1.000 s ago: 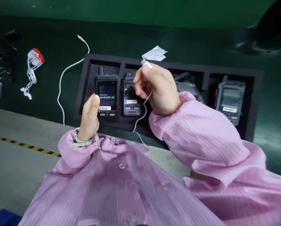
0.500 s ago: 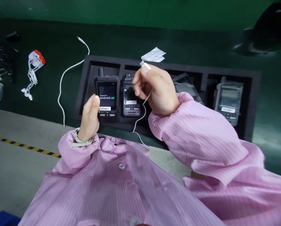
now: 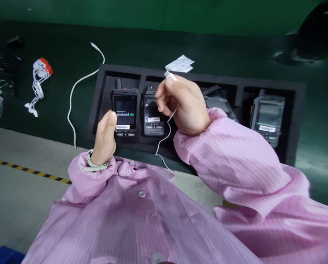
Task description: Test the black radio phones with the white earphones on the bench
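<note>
My left hand (image 3: 105, 135) is closed around the left edge of a black two-way radio (image 3: 125, 106) with a stubby antenna. Its lit screen reads "Powered by android", above a barcode label. My right hand (image 3: 181, 101) is curled with thumb and finger pinched, and a white cable (image 3: 168, 132) runs out from under it. A small white piece (image 3: 170, 76) shows at the thumb; whether it is the cable's plug or a separate tab I cannot tell. Beside this hand, a second radio (image 3: 154, 115) with a dark screen lies in the black foam tray (image 3: 239, 93).
Another radio (image 3: 268, 115) sits in the tray's right compartment. A film-covered device (image 3: 220, 101) lies partly behind my right arm. Clear plastic film (image 3: 180, 64) rests behind the tray. Leftward are a white cord (image 3: 73, 95), white earphones (image 3: 37, 88) with an orange piece, and black cables (image 3: 6, 62).
</note>
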Tool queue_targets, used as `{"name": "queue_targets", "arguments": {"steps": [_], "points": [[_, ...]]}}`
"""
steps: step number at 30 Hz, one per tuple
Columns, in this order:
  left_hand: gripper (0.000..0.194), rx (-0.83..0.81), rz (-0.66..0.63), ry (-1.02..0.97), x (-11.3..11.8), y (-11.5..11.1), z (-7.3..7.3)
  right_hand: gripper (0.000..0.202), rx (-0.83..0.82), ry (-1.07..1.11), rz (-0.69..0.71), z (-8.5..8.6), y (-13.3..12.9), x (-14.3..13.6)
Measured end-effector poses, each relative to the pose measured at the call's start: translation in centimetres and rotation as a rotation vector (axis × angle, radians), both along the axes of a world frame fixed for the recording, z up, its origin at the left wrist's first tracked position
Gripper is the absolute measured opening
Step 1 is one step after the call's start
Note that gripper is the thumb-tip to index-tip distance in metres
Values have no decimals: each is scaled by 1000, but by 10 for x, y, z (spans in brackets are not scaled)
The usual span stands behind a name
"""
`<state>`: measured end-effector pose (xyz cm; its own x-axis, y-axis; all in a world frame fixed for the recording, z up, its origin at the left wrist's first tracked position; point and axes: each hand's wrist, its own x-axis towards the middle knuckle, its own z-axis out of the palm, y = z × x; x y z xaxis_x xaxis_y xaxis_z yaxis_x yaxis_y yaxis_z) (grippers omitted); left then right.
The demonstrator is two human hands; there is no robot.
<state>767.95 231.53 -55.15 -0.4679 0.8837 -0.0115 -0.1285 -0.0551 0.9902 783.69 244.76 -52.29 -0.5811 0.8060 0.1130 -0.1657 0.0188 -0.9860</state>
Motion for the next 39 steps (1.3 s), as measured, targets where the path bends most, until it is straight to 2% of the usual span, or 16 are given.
{"name": "queue_targets", "arguments": {"steps": [7,14,19,22,28,34,39], "points": [[41,-8,12,-3,-1,0,0,46,15,1,3,-1,0,-1],[39,-6,-3,-59,0,2,6,45,47,25,-217,3,11,-2],[42,-10,1,-75,-2,4,6,48,18,24,-277,7,23,-1],[43,-3,4,-63,-3,5,6,46,-6,36,-264,7,26,-2],[45,-50,45,-105,-5,6,5,62,-68,8,-212,12,26,-4],[48,-50,57,-102,-7,7,1,65,-67,120,-206,18,28,-1],[43,-39,35,-114,-6,5,2,60,-36,129,-78,20,21,1]]}}
